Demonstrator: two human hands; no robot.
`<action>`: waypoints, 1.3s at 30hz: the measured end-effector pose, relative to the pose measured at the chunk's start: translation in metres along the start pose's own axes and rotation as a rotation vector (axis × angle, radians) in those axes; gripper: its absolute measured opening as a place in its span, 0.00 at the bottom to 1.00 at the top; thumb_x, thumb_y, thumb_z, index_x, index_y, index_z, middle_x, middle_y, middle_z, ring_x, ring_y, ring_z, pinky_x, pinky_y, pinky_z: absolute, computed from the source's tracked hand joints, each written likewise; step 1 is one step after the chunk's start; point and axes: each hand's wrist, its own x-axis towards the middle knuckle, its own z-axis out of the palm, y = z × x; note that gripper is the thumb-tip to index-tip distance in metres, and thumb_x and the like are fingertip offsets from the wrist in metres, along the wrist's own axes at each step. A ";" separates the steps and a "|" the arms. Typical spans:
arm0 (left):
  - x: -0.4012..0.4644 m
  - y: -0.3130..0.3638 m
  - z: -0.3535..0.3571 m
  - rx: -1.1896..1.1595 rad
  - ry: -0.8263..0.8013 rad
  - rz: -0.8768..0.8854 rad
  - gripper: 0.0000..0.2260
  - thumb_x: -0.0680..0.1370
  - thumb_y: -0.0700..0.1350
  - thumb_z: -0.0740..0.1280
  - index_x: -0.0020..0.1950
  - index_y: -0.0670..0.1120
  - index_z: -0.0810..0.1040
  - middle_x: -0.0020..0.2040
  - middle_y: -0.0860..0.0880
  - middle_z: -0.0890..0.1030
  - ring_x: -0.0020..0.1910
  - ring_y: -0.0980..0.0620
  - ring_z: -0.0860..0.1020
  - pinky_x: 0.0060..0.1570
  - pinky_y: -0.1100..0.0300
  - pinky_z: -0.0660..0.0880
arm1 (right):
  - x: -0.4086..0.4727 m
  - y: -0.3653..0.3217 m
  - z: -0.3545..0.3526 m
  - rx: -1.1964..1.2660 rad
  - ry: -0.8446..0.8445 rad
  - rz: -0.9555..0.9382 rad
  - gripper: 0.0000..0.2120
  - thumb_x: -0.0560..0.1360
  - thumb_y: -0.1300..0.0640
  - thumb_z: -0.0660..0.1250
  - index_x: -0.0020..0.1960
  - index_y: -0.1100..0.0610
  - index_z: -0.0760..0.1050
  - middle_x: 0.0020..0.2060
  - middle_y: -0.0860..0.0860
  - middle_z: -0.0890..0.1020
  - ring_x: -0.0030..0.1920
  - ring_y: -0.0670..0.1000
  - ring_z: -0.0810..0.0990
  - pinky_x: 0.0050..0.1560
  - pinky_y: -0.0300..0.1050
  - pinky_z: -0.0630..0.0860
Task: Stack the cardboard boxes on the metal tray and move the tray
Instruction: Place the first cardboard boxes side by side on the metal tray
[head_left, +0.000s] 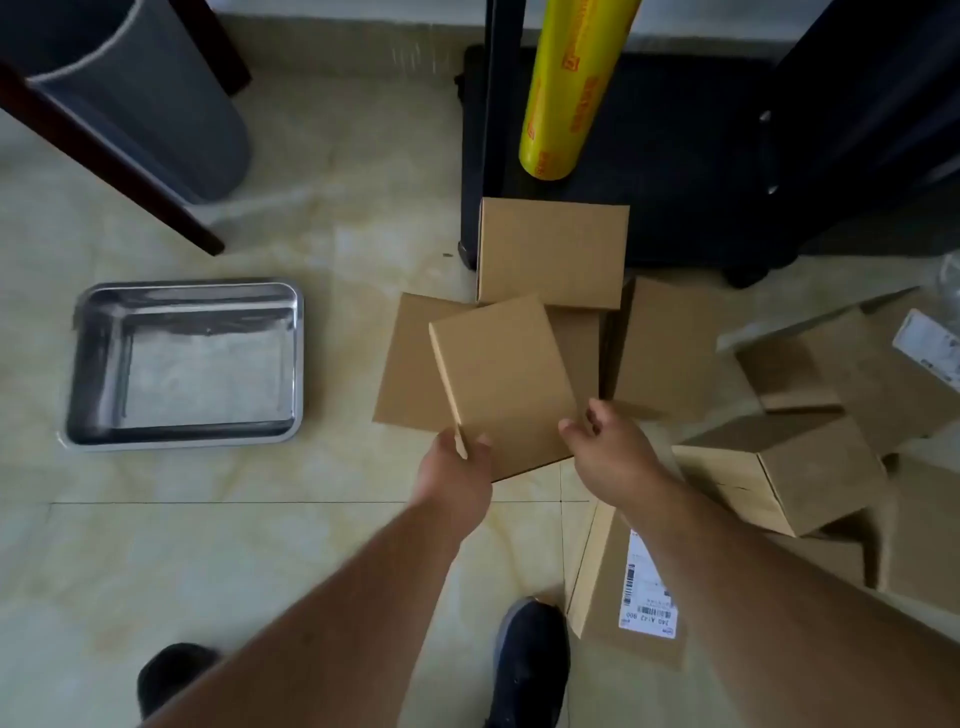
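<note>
left hand (457, 467) gripping tilted cardboard box (501, 384), metal tray (78, 364) apart

Two bare forearms, no sleeves, left hand (457, 467), right hand (608, 447), dark shoes (530, 665) with grey trim
</note>
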 end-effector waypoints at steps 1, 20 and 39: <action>0.002 0.000 0.000 0.004 -0.008 0.009 0.22 0.85 0.56 0.59 0.76 0.48 0.70 0.64 0.49 0.77 0.56 0.48 0.73 0.57 0.56 0.69 | 0.002 0.001 0.002 0.004 0.000 -0.007 0.32 0.82 0.45 0.62 0.82 0.53 0.59 0.78 0.52 0.67 0.77 0.54 0.67 0.76 0.51 0.64; 0.006 -0.008 -0.003 -0.046 -0.043 0.012 0.17 0.84 0.53 0.62 0.72 0.51 0.73 0.59 0.53 0.79 0.57 0.48 0.77 0.57 0.55 0.74 | -0.003 -0.003 0.003 0.034 0.039 0.008 0.26 0.80 0.44 0.65 0.76 0.52 0.70 0.70 0.48 0.77 0.69 0.52 0.75 0.70 0.50 0.72; -0.011 -0.019 -0.179 -0.042 -0.039 0.045 0.16 0.84 0.52 0.62 0.71 0.53 0.74 0.58 0.55 0.80 0.55 0.52 0.78 0.53 0.58 0.71 | -0.087 -0.124 0.081 0.056 0.033 -0.080 0.13 0.81 0.48 0.66 0.60 0.55 0.80 0.48 0.48 0.81 0.50 0.51 0.80 0.52 0.46 0.76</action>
